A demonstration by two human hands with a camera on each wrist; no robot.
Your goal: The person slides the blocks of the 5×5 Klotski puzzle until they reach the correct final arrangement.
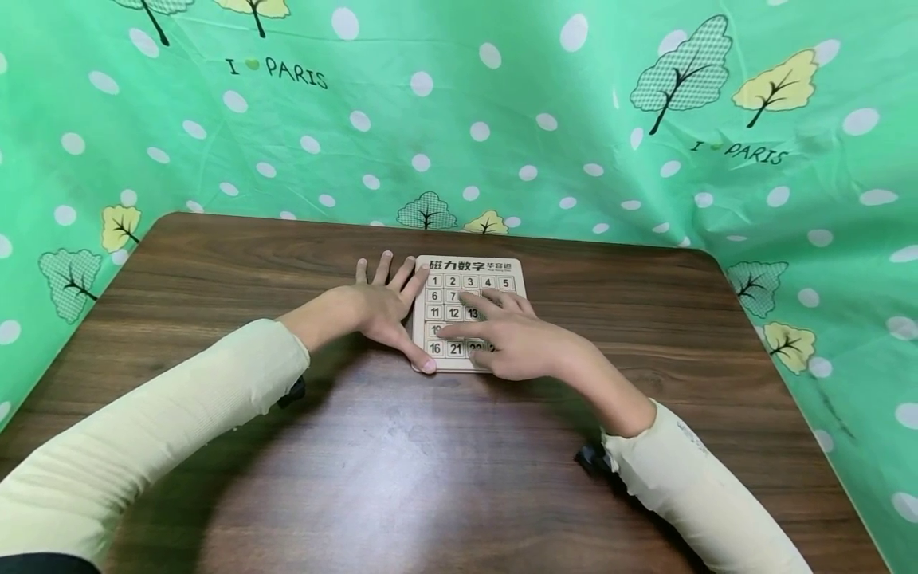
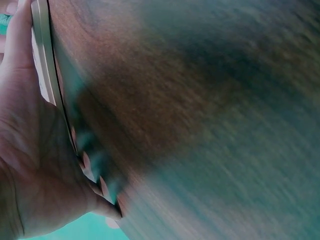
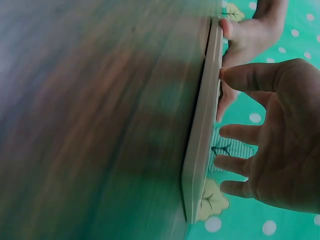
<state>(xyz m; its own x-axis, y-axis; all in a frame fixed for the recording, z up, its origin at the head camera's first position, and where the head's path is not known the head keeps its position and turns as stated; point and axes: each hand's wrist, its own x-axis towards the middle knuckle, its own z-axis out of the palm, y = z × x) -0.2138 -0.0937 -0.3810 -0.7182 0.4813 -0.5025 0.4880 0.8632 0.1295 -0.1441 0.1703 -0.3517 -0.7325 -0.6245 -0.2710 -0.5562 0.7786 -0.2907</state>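
Note:
A pale number sliding puzzle (image 1: pixel 453 312) lies flat on the table, its numbered tiles in rows under a printed title. My left hand (image 1: pixel 383 309) rests along its left side with fingers spread, the index fingertip at the upper left corner and the thumb at the lower left. Over the tiles reaches my right hand (image 1: pixel 527 343), its fingers extended and spread, covering much of the right half. In the right wrist view, the thumb tip of the right hand (image 3: pixel 285 130) meets the face of the puzzle (image 3: pixel 200 135), while its other fingertips hover close over it.
The dark wood table (image 1: pixel 402 478) ends at a far edge just behind the puzzle. Beyond it hangs a green curtain (image 1: pixel 445 104) with white dots, trees and lettering. Small black devices (image 1: pixel 594 460) sit under the cream sleeves (image 1: pixel 706 486).

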